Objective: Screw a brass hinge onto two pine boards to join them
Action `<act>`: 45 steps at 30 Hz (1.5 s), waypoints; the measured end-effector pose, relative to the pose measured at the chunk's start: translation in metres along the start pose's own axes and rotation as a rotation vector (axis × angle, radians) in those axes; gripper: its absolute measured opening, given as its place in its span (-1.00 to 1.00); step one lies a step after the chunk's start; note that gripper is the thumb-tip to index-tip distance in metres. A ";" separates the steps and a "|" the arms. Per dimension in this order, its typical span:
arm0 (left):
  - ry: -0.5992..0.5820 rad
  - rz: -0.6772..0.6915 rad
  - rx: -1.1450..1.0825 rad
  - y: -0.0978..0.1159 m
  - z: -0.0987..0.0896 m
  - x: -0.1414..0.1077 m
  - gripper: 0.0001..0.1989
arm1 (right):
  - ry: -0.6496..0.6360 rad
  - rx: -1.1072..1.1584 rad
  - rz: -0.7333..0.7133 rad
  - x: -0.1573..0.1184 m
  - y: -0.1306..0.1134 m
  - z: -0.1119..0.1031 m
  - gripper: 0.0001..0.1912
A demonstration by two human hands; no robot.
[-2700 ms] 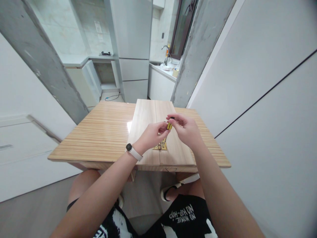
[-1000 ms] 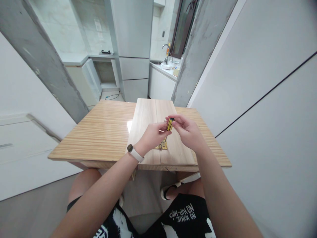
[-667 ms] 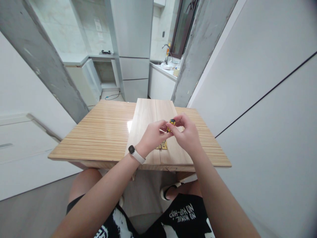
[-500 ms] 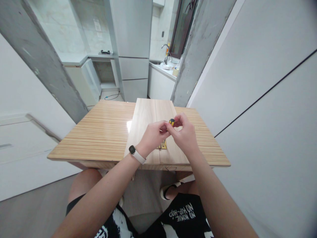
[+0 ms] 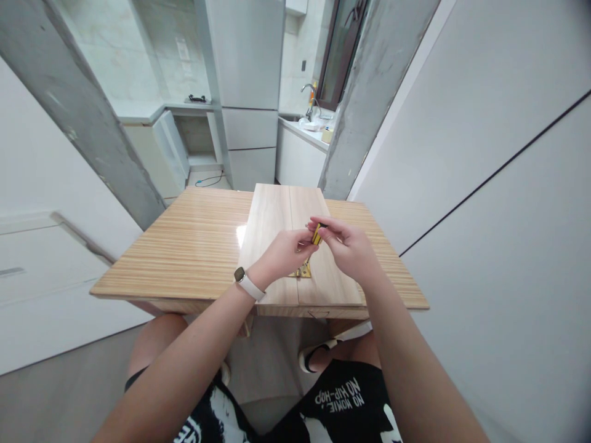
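A short yellow-and-black screwdriver (image 5: 317, 234) is held tilted above the boards, between my two hands. My left hand (image 5: 287, 249) is closed, its fingertips against the left side of the handle. My right hand (image 5: 346, 246) grips the handle from the right, thumb on its near side and fingers reaching over the top. Below them lies a brass-coloured hinge (image 5: 303, 270), partly hidden by my left hand, across the seam of two pale wooden boards (image 5: 272, 209). Small parts on the hinge are too tiny to make out.
The boards rest on a striped wooden table (image 5: 184, 246), whose front edge is near my knees. A white wall panel (image 5: 484, 215) stands close on the right. Beyond the table are a fridge (image 5: 249, 61) and a sink counter with a tap (image 5: 308, 98).
The screwdriver handle has tipped, showing more of its yellow side. My right hand has shifted slightly right with its fingers straighter, and my left wrist has moved a little left and down.
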State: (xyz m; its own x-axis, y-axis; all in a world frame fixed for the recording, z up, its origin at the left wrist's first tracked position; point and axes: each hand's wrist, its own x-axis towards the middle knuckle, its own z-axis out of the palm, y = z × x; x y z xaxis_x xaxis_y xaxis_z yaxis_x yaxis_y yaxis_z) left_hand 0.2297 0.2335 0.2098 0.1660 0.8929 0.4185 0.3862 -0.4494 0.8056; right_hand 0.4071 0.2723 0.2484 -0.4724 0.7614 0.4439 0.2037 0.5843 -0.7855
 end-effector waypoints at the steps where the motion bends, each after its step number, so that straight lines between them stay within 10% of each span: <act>1: 0.006 -0.010 -0.022 0.001 0.001 0.000 -0.91 | 0.030 -0.029 0.010 0.000 0.000 0.001 -0.69; 14: 0.141 -0.005 0.048 0.002 0.010 0.001 -0.93 | 0.271 -0.249 0.027 0.002 0.000 0.017 -0.72; 23: -0.019 0.040 0.048 0.001 -0.003 0.003 -0.89 | -0.112 0.106 -0.008 0.002 0.005 0.000 -0.63; 45: 0.226 -0.004 0.096 0.005 0.009 0.002 -0.91 | 0.297 -0.187 0.023 0.000 0.000 0.020 -0.66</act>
State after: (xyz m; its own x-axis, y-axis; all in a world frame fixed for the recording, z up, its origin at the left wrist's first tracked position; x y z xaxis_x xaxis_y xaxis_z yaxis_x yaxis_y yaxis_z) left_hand 0.2402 0.2331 0.2104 -0.0388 0.8611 0.5070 0.4725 -0.4312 0.7686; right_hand 0.3898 0.2662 0.2396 -0.2015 0.8075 0.5543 0.3783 0.5862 -0.7164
